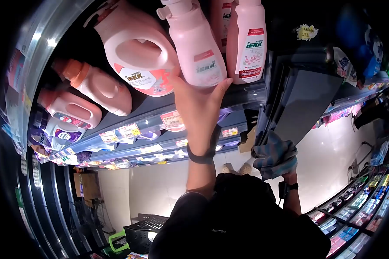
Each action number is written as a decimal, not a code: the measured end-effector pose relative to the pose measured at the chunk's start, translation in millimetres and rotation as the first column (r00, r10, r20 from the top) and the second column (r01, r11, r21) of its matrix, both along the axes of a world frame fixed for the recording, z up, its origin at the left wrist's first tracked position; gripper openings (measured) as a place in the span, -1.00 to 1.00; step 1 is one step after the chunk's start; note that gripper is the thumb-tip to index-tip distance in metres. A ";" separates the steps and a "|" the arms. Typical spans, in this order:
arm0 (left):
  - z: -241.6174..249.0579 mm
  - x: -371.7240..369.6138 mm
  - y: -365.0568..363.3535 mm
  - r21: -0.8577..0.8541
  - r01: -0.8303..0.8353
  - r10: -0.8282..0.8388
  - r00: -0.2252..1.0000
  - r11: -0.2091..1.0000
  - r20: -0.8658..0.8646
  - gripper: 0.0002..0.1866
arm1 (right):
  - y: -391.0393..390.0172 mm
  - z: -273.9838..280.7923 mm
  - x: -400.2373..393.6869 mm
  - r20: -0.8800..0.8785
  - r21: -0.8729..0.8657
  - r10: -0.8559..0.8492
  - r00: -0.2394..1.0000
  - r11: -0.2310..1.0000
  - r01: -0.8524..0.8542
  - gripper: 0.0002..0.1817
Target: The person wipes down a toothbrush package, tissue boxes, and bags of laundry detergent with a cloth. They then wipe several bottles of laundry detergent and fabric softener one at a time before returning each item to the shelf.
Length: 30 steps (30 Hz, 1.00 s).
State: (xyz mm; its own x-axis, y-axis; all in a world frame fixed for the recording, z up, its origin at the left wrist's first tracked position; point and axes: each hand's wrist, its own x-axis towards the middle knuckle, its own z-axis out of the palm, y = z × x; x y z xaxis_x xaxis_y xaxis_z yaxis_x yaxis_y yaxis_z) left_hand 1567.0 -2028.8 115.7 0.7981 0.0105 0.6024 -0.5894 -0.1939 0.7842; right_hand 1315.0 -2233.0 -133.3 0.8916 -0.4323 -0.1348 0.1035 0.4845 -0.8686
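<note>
My left hand point(199, 101) is on the base of a pink pump bottle point(196, 49) at the shelf's front edge, thumb on its right side and fingers on its left. To its left stands a large pink jug with a handle point(138, 52); to its right is a slimmer pink bottle point(250, 47) with a red and white label. Down at the right, my right hand point(281, 166) is wrapped round a bunched blue and grey checked cloth point(274, 155), beside the dark panels at the shelf's end.
Smaller pink bottles point(103, 88) stand further left on the shelf point(151, 108). Price tags line its edge. A black basket with a green handle point(145, 228) is on the floor at lower left. More shelving point(354, 211) curves along the lower right.
</note>
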 end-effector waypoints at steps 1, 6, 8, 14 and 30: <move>-1.1 1.3 -0.1 -0.032 0.031 -0.031 1.000 0.999 0.001 -0.22 | 0.1 0.2 -0.4 0.003 -0.002 -0.001 1.000 1.000 0.001 -0.69; 0.1 4.5 4.2 0.043 0.051 -0.054 0.994 0.998 0.091 -0.17 | -1.1 5.0 -1.2 0.021 -0.028 0.013 1.000 1.000 -0.013 -0.70; 0.1 1.4 4.8 -0.004 0.048 -0.047 0.994 0.999 0.094 -0.25 | -1.9 8.7 0.6 0.036 -0.049 0.021 0.999 0.999 -0.020 -0.70; 6.6 -33.0 19.2 -0.328 0.202 -0.275 0.941 0.923 -0.194 -0.49 | -9.1 14.8 10.3 0.074 -0.108 0.004 0.997 0.994 0.004 -0.58; -73.1 -97.6 35.1 0.322 0.538 -0.550 0.833 0.779 -0.061 -0.32 | 95.9 168.6 84.8 0.197 -0.818 0.201 0.959 0.573 0.048 -0.79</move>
